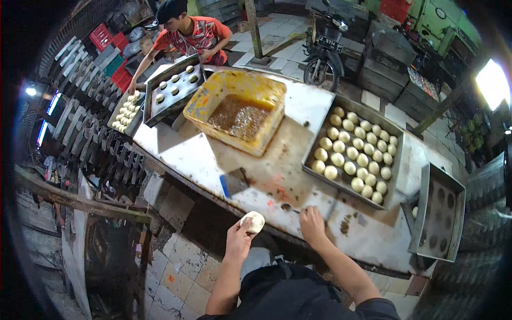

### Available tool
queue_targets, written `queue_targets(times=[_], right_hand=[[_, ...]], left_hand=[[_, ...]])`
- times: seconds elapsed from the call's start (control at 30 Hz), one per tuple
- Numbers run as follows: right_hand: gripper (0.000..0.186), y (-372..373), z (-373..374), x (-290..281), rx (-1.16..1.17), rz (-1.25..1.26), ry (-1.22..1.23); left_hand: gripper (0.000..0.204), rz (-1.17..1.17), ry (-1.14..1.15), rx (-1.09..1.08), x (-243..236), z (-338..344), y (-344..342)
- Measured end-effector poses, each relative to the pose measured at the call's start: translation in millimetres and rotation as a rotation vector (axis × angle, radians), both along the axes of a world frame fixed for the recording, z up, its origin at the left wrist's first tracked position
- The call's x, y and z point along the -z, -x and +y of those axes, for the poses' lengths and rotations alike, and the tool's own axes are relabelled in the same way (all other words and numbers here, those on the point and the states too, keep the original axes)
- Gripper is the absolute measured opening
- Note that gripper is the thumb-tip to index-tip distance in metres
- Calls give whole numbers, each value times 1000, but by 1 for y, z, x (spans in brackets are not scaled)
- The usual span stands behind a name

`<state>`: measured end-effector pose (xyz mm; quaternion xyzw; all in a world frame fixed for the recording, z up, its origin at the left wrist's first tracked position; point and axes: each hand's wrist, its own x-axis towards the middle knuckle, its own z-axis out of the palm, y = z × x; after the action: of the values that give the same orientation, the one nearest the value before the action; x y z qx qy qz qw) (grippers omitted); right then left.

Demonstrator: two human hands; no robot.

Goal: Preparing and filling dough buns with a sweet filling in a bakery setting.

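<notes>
Held over the table's near edge, a pale, flattened round of dough [254, 223] is gripped by my left hand [238, 239], its thumb lying across the dough. My right hand [313, 223] is closed on the handle of a small spoon [287, 207], whose dark bowl is low over the table. Ahead of both hands is a worn yellow tub [256, 145] with a wet brown mass inside. To the right, a metal tray [349, 190] holds many round dough balls [350, 168] in rows.
A flat scraper with a blue edge [224, 186] lies on the white table [186, 156]. Another metal tray [456, 229] with dark round marks rests at the right end. Across the table, a person [194, 37] reaches toward dough pieces [128, 110] beside a tilted tray [152, 112]. A motorcycle [321, 69] stands behind.
</notes>
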<state>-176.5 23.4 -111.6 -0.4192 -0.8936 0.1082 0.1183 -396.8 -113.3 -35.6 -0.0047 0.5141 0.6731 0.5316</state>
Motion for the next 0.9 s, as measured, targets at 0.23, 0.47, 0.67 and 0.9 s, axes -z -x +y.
queue_targets(times=[0.23,0.47,0.67,0.9], right_hand=[[17,68,60,-82,252,-3,325],[16,262,206,-213,-33,-11,-8],[12,330,289,-131,-218,-592,9],[14,360,283,-129,-240,-516,96]], left_hand=[[26,30,-66,16,2,80,166],[28,35,-70,52,0,157,277],[26,-46,-63,-26,15,147,291],[26,-11,-34,-190,28,93,321]])
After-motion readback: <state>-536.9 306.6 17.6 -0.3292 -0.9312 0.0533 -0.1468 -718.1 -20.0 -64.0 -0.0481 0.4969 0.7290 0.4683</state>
